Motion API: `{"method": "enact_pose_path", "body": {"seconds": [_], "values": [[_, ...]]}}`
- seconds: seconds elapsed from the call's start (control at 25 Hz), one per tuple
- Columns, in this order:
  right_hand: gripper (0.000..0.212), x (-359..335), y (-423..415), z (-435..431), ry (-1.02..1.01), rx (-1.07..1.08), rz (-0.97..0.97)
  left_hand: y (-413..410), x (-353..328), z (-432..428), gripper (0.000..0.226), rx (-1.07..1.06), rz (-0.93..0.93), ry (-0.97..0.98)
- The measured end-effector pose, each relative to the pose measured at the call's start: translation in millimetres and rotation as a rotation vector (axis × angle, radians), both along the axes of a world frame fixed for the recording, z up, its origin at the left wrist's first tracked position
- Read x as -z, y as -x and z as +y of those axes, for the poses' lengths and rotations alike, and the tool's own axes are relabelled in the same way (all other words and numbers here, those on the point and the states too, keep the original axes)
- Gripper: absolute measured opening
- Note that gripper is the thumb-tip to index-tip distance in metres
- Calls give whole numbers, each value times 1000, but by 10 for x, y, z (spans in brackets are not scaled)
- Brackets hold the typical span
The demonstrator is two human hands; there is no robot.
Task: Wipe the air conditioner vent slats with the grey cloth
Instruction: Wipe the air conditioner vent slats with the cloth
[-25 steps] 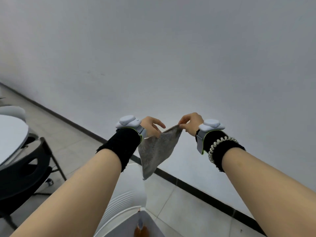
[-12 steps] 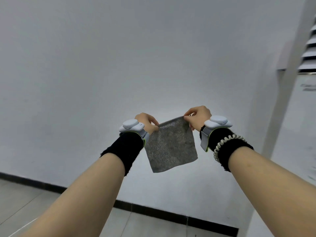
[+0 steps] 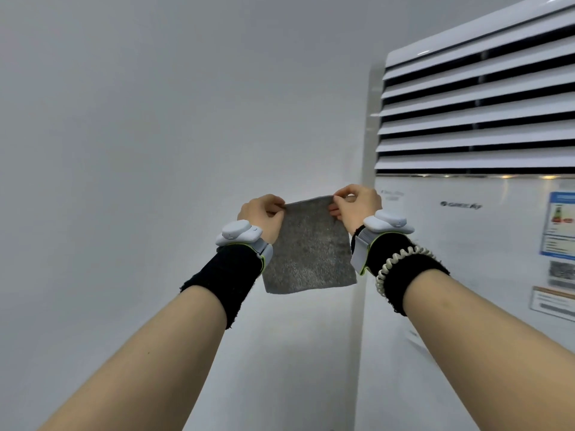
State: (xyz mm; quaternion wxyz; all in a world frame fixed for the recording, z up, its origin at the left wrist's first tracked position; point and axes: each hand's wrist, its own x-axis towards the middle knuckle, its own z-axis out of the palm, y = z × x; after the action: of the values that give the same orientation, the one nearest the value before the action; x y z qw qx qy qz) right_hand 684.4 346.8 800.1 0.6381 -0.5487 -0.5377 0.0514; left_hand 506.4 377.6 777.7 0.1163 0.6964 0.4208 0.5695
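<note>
The grey cloth [image 3: 308, 250] hangs flat and square between both hands, held up in front of the white wall. My left hand [image 3: 263, 214] pinches its upper left corner and my right hand [image 3: 357, 206] pinches its upper right corner. The white standing air conditioner [image 3: 460, 275] fills the right side of the view. Its vent slats [image 3: 479, 116], white with dark gaps between them, run across its top part, above and to the right of my hands. The cloth is apart from the slats.
A plain white wall [image 3: 155, 119] lies behind the cloth and to the left. Labels and stickers [image 3: 560, 225] sit on the air conditioner's front panel at the far right, below the vent.
The view has swung up and to the right, bringing the air conditioner and its slats into sight. The cloth went from a hanging fold to a spread square held by both top corners.
</note>
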Motion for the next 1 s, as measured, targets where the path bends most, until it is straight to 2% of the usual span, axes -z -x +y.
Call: {"method": "enact_pose_path", "body": {"seconds": [0.08,0.2,0.28,0.6,0.76,0.88,1.0], "values": [[30,-89,-253,-70,-44,66,-4,-277,-95,16,33,71,43,-58],[12,-198,-525,-165,-92,141,-30,-611,-239,43,44,135,103,-111],[11,-258,-689,-203,-119,197,-50,-823,-330,95,50,198,143,-108],[27,-438,-1181,-110,-151,369,-182,-1597,-552,535,67,380,213,-183],[35,-508,-1408,166,-158,437,-214,-1961,-604,953,80,535,183,-218],[39,-521,-1527,346,-169,496,-242,-2148,-637,1237,76,557,180,-251],[44,-495,-1596,485,-170,615,-349,-2346,-636,1489,66,586,192,-239]]}}
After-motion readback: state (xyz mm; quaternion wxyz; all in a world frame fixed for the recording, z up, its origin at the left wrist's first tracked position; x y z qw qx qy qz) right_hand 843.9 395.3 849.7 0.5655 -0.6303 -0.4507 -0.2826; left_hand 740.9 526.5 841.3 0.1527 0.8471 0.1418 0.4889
